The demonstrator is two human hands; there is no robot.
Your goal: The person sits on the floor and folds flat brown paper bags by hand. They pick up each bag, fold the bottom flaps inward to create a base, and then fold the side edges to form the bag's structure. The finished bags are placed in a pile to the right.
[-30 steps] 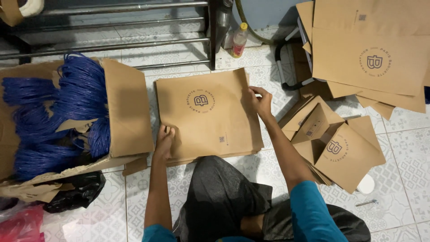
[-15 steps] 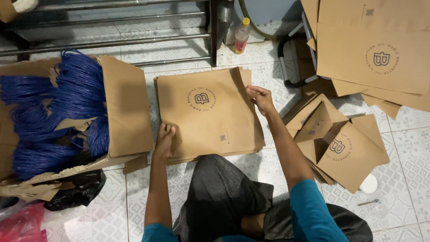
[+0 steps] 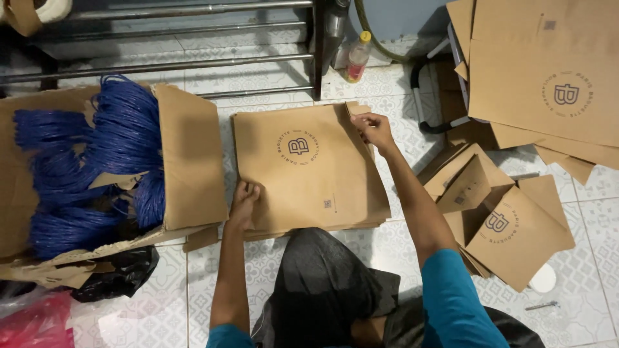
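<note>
At frame centre a stack of flat brown paper bags (image 3: 309, 171) lies on the tiled floor (image 3: 161, 309) — the left hand (image 3: 244, 201) presses its lower-left edge with fingers curled, while the right hand (image 3: 373, 129) pinches the top bag's upper-right corner.

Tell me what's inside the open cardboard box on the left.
The cardboard box holds bundles of blue cord, spilling over its edge. Whatever lies beneath them is covered.

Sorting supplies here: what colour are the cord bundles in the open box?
Deep blue: the cord bundles in the cardboard box, seen in the head view.
</note>
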